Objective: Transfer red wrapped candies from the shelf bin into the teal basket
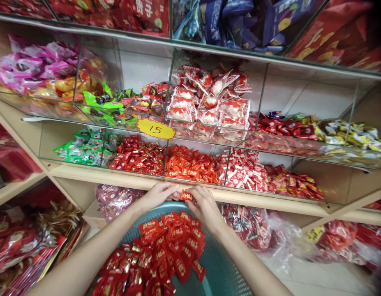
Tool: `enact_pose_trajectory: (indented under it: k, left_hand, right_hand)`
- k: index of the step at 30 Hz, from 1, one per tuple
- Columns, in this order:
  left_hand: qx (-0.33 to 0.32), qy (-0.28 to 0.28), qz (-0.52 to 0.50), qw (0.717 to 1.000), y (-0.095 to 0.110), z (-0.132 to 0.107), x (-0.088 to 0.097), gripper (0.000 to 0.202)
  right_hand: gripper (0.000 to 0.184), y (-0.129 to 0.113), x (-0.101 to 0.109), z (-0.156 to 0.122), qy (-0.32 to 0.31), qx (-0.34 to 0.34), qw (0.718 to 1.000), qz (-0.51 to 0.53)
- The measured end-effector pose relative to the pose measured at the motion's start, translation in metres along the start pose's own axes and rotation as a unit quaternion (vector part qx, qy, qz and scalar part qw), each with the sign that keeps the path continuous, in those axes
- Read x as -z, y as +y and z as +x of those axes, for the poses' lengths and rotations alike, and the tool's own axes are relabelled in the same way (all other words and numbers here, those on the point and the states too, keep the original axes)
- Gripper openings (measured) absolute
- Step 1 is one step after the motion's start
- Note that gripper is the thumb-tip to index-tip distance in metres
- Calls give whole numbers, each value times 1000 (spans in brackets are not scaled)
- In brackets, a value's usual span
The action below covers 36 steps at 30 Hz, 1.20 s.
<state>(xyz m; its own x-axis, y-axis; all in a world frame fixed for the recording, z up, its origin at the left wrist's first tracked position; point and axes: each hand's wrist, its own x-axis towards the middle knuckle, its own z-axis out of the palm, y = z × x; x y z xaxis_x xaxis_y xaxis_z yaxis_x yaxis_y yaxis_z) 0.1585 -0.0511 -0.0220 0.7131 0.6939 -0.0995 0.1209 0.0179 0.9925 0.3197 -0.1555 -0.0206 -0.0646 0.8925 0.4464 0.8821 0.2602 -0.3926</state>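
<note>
A small red wrapped candy (186, 195) sits between my two hands, at the far rim of a teal plastic basket (222, 263). My right hand (205, 205) has its fingers closed on the candy. Just left of it, my left hand (162, 195) has its fingers pressed together; whether they pinch the candy's end or something else is hidden. Below both hands, the basket bears a heap of red wrapped candies (165, 246), with darker red and gold ones toward the near left. Straight ahead, a shelf compartment holds similar orange-red candies (190, 164).
Wooden shelving (122, 176) with clear dividers stands in front, full of sorted candies. A yellow price tag (155, 128) marked 15 hangs on the shelf edge. Bagged sweets (248, 224) lie beneath the lowest shelf, and red packages (20, 238) stand at the lower left.
</note>
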Motion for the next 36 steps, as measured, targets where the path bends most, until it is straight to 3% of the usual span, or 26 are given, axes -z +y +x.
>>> enact_pose_trajectory:
  k: [3, 7, 11, 15, 25, 30, 33, 36]
  left_hand:
    - [-18, 7, 36, 999, -10, 3, 3, 39]
    - [-35, -64, 141, 987, -23, 4, 5, 32]
    - [-32, -75, 214, 973, -25, 3, 2, 33]
    - [-33, -77, 247, 965, -20, 2, 1, 35]
    - [-19, -78, 246, 966, -20, 2, 1, 40]
    - [-12, -71, 236, 969, -23, 3, 2, 42]
    - [4, -86, 201, 976, -26, 4, 4, 44]
    - [5, -114, 196, 974, -28, 7, 6, 44]
  right_hand:
    - [25, -8, 7, 0, -2, 15, 999, 50]
    - [26, -32, 6, -7, -89, 91, 988, 91]
    - [14, -48, -12, -17, -182, 163, 969, 38]
    - [10, -50, -27, -24, -214, 214, 953, -29]
    - [14, -52, -40, -28, -200, 261, 940, -95]
    - [30, -54, -39, -28, -182, 243, 950, -71]
    - [35, -53, -33, -23, -125, 198, 972, -25]
    - [26, -42, -16, -9, -30, 133, 990, 31]
